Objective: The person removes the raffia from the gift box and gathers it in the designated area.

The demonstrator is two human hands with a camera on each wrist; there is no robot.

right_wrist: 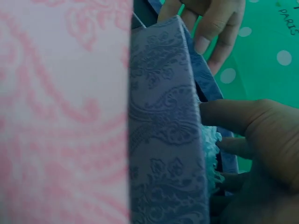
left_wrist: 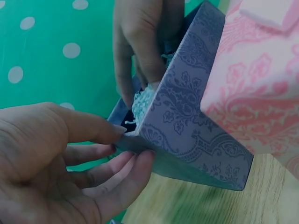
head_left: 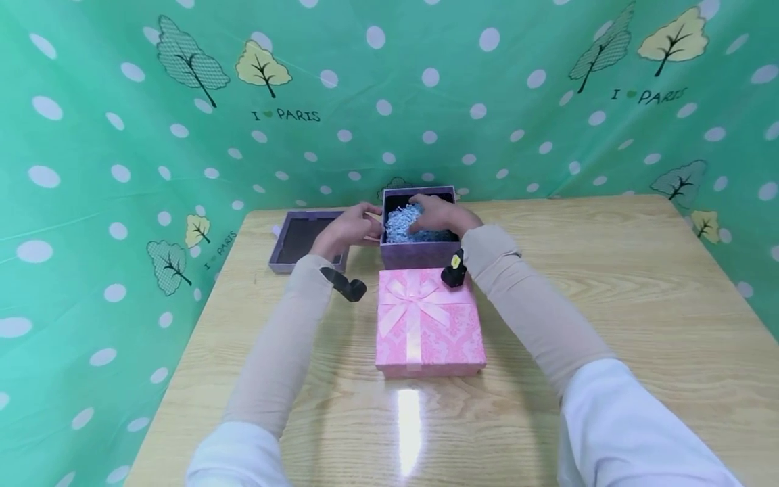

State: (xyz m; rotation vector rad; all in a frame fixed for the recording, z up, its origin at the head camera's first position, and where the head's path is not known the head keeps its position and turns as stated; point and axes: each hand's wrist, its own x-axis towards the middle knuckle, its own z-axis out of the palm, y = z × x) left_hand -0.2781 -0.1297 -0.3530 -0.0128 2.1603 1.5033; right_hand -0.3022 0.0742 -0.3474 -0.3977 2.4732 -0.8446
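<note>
A purple patterned box (head_left: 420, 256) stands without its lid at the back of the table. Inside it lies a light blue, curly, shaggy bundle (head_left: 398, 224), partly hidden by the right hand. My left hand (head_left: 349, 226) holds the box at its left corner; in the left wrist view the thumb is on the rim and the fingertips are against the outer wall. My right hand (head_left: 441, 214) reaches down into the box from the right, its thumb and fingers curled about the blue bundle (right_wrist: 212, 154).
A pink gift box (head_left: 429, 331) with a ribbon bow sits directly in front of the purple box. To the left lies the purple lid (head_left: 301, 238), inner side up. Behind the wooden table (head_left: 608, 284) hangs a green dotted cloth (head_left: 389, 88).
</note>
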